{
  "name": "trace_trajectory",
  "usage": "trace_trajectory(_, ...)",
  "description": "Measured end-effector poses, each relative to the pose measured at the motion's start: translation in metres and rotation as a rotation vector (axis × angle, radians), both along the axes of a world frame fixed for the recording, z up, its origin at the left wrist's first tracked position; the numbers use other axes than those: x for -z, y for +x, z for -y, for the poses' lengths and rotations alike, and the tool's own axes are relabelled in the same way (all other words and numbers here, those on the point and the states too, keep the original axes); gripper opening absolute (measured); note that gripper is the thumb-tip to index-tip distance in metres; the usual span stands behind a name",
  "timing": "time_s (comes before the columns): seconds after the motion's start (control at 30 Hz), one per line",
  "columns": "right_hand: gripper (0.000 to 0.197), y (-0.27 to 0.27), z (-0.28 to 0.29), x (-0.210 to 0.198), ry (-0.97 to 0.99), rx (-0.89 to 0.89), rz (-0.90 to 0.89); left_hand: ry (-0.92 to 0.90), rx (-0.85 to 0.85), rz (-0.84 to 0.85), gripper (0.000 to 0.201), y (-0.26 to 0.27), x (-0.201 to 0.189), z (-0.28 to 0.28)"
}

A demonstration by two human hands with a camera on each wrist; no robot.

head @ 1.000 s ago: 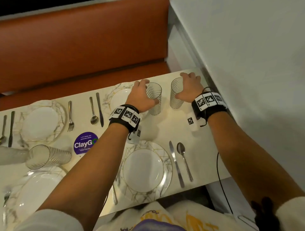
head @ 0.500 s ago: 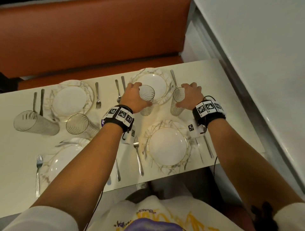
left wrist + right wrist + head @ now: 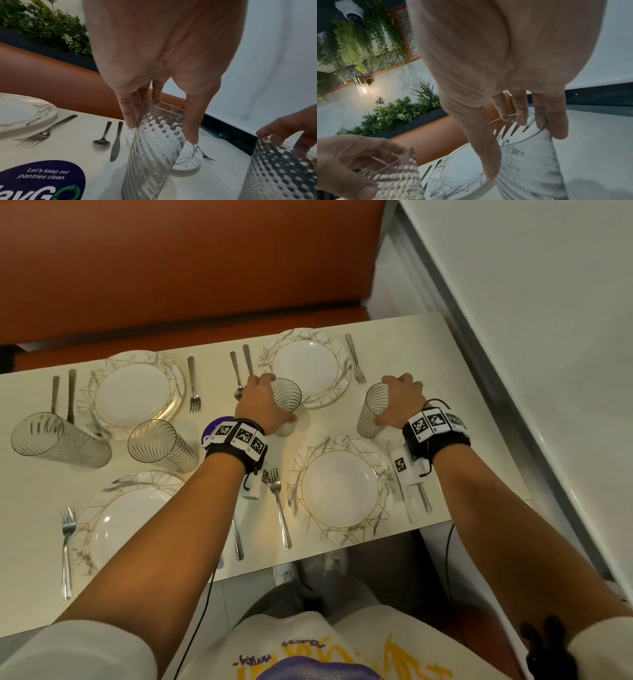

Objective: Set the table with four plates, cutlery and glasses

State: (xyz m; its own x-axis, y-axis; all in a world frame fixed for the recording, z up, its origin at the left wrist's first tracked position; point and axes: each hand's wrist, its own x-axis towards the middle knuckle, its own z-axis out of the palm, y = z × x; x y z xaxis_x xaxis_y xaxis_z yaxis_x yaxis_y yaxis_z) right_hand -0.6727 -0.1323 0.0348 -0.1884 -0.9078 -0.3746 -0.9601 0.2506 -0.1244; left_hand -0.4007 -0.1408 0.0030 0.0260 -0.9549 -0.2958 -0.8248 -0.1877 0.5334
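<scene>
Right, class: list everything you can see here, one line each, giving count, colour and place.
Plates: four, white marbled with gold lines, two far, two near.
Glasses: four, clear ribbed; two at left, two held.
Forks: four, silver, beside plates.
Knives and spoons: silver, beside plates.
Sticker: one, purple, table centre.
Table: one, white.
Bench: one, orange, behind.
Left hand: grips one glass.
Right hand: grips another.

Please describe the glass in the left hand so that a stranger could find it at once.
Start from the orange bench behind the white table. Between the two right-side marble-rimmed plates stand two clear ribbed glasses. It is the ribbed glass gripped by the left hand, nearer the purple sticker.
</scene>
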Motion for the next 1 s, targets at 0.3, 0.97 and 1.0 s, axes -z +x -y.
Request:
trace_trajectory(0.3, 0.088, -0.006, 0.003, -0.002, 0.028, -0.038, 0.000, 0.029, -0.068, 0.086, 0.101, -0.002, -0.001, 0.001)
trace_trajectory(0.97, 0.055, 0.019, 0.008, -0.034, -0.241, -0.298, 0.144, 0.116, -0.098, -0.015, 0.127, 0.017, -0.042, -0.040)
trace_trajectory(1.0, 0.050, 0.025, 0.007, -0.034, -0.251, -0.311, 0.165, 0.119, -0.117, -0.019, 0.124, 0.020, -0.044, -0.045)
